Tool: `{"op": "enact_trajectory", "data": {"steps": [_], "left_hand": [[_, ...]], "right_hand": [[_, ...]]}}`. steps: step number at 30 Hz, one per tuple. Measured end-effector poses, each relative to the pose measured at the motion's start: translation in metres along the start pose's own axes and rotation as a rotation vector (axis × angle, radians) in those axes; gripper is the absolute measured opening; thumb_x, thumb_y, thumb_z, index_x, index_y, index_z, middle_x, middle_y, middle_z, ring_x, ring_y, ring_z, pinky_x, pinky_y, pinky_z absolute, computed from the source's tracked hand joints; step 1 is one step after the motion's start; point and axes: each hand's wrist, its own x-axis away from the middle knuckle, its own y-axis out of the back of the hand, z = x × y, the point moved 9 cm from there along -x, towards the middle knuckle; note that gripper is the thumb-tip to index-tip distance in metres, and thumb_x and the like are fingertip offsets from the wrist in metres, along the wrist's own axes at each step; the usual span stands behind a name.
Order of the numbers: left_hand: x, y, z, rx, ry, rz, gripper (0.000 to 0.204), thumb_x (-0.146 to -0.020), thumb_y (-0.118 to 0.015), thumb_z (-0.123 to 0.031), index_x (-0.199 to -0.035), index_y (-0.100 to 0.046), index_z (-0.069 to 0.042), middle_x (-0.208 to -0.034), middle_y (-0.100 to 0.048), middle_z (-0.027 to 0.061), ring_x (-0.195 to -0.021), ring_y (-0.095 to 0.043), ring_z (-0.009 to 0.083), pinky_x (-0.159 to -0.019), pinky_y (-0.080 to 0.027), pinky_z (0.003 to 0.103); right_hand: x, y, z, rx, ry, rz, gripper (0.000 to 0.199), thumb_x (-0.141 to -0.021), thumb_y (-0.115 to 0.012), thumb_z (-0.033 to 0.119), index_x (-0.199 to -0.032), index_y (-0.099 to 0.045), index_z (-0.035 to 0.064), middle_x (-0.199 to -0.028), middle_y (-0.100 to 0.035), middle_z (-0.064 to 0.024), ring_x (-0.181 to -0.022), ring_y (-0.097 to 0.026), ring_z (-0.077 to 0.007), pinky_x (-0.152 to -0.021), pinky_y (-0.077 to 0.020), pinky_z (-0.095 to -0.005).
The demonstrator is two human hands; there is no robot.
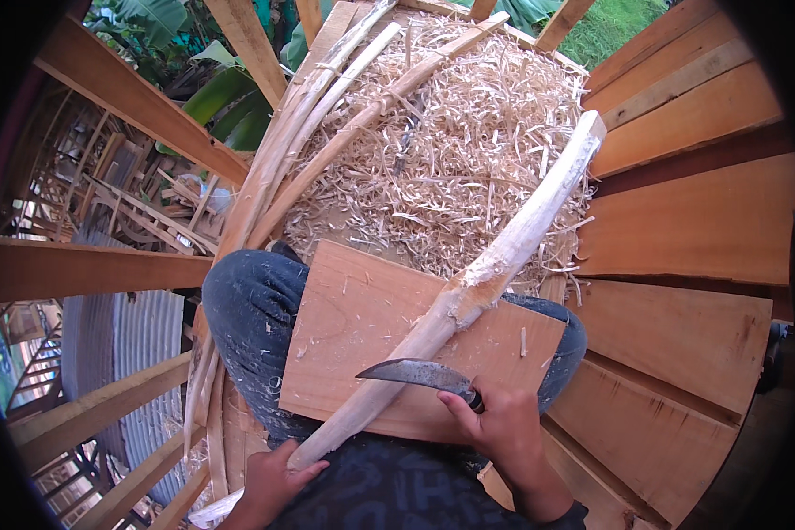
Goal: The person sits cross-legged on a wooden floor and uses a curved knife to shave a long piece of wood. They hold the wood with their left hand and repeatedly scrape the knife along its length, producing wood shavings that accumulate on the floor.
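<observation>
A long, pale, peeled wooden pole (433,329) slants from my lap up to the far right. Its surface is rough and brownish around the middle, where a knot shows. My left hand (276,484) grips its near end. In my right hand (501,428) is a knife (420,374) with a curved, dark metal blade, held by its handle. The blade lies across the pole, pointing left; whether it touches the wood I cannot tell. Beneath the pole a flat wooden board (344,305) rests over my thighs, with a few shavings on it.
A thick heap of curly wood shavings (450,159) covers the floor ahead. Several long wooden strips (278,168) lie along the left side. Upright planks (689,216) wall the right. Beyond the left railing (88,267) are corrugated sheets (146,353) and scrap wood.
</observation>
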Motion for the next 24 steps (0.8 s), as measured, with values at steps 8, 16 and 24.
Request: {"op": "enact_trajectory", "data": {"steps": [8,16,24], "left_hand": [[0.009,0.002,0.005,-0.084,0.014,-0.013,0.036,-0.071,-0.074,-0.032,-0.077,-0.054,-0.003,-0.062,-0.06,0.0163,-0.057,-0.063,0.0309,-0.05,-0.047,0.036],[0.008,0.002,-0.001,-0.132,-0.106,-0.068,0.036,-0.072,-0.072,-0.037,-0.072,-0.05,-0.008,-0.052,-0.055,0.0086,-0.046,-0.057,0.0252,-0.043,-0.043,0.034],[0.004,0.0,-0.006,-0.129,-0.139,-0.075,0.033,-0.073,-0.071,-0.035,-0.074,-0.05,-0.008,-0.053,-0.054,0.0074,-0.046,-0.057,0.024,-0.042,-0.042,0.034]], "right_hand": [[-0.002,0.002,-0.003,0.263,0.033,-0.028,0.05,-0.078,-0.061,0.05,-0.057,-0.056,0.0049,-0.047,-0.052,-0.0121,-0.042,-0.055,-0.0292,-0.039,-0.0415,-0.0377],[-0.005,0.005,0.002,0.342,0.054,-0.063,0.049,-0.076,-0.063,0.05,-0.058,-0.058,0.0045,-0.048,-0.053,-0.0126,-0.043,-0.056,-0.0296,-0.04,-0.0421,-0.0366],[-0.003,-0.003,0.012,0.307,0.139,-0.055,0.05,-0.076,-0.064,0.051,-0.055,-0.055,0.0055,-0.044,-0.051,-0.0124,-0.041,-0.054,-0.0301,-0.04,-0.0427,-0.0369]]}}
